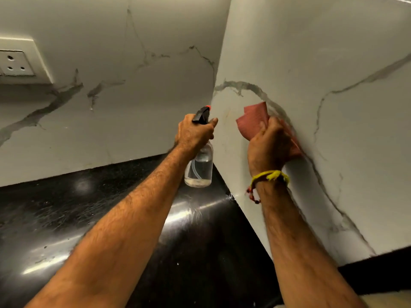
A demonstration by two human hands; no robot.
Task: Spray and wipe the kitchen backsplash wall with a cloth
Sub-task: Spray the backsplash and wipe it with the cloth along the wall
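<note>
Head view: one left hand (194,132) grips one spray bottle (199,165); one right hand (268,145) clutches one red cloth (255,120) against the backsplash wall (322,63).

Two hands are seen: a left hand (195,132) and a right hand (268,145). One spray bottle (199,167), one cloth (253,121), one wall socket (16,63) and one wrist thread (270,176) are counted.

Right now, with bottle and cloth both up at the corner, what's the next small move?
Probably drag the red cloth down the right wall panel: the right hand already presses it there, while the left hand holds the spray bottle clear.
</note>
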